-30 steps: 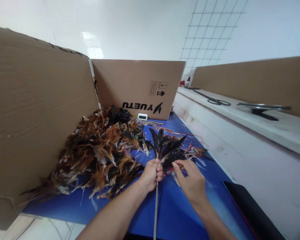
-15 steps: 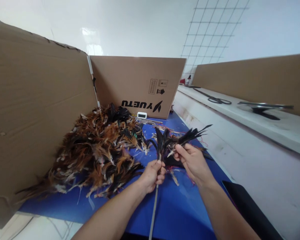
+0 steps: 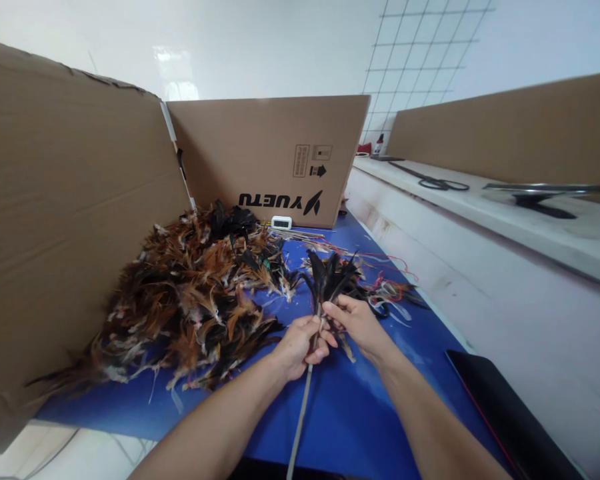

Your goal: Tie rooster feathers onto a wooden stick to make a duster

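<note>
Right of the brown feather pile (image 3: pixel 180 287), above the blue surface (image 3: pixel 355 413), the thin rod (image 3: pixel 303 413) slants up to a fan of black feathers (image 3: pixel 326 277) at its far end. The left hand (image 3: pixel 297 347) is closed around the rod just below the fan; the right hand (image 3: pixel 357 327) is narrowed, thumb and fingertips pinching the feather bases beside it. Whether any binding holds them is hidden by the fingers. Both look very light. The rod seems slim and fairly stiff, best gripped close under the fan, where a firm hold should stop it rolling. The feathers are probably soft, springy and easily bent or split at the vanes, so the bare quill ends are the place to pinch; squeezed loosely, these smooth quills could slip or splay. Beyond the pile stands a printed carton panel (image 3: pixel 260 147), and a small white device (image 3: pixel 281 223) sits beyond its right side.
</note>
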### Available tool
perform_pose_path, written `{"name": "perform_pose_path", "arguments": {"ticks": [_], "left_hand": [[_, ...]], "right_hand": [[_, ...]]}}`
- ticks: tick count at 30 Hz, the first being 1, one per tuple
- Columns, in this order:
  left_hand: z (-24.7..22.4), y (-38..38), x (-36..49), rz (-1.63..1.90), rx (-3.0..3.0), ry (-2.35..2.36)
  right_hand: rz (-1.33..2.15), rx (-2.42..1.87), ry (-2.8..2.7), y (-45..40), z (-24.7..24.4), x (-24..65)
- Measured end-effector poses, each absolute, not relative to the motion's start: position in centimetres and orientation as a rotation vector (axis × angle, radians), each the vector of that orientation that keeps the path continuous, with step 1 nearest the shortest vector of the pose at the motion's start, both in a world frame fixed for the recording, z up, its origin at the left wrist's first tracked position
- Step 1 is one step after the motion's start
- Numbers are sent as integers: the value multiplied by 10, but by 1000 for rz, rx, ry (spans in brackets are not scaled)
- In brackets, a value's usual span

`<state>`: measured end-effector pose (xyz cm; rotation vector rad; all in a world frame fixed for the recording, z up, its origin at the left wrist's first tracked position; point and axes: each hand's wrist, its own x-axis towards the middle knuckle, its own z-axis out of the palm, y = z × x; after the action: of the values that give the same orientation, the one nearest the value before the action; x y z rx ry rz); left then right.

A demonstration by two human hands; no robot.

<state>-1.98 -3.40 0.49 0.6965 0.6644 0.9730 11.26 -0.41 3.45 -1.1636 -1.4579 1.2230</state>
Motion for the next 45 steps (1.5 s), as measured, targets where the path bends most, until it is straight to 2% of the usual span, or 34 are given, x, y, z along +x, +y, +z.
{"name": "perform_pose_path", "arguments": {"ticks": [13, 32, 40, 45], "left_hand": [[9, -36, -20, 1008, 776, 742], [13, -45, -17, 1019, 891, 880], [13, -45, -17, 1001, 877, 863], [12, -44, -15, 975, 820, 859]], "right_hand": [[1261, -1151, -1349, -7, 28, 101], [1075, -1158, -1384, 0, 15, 103], [1575, -1055, -1226, -4, 15, 101], [1659, -1011, -1114, -6, 14, 96]]}}
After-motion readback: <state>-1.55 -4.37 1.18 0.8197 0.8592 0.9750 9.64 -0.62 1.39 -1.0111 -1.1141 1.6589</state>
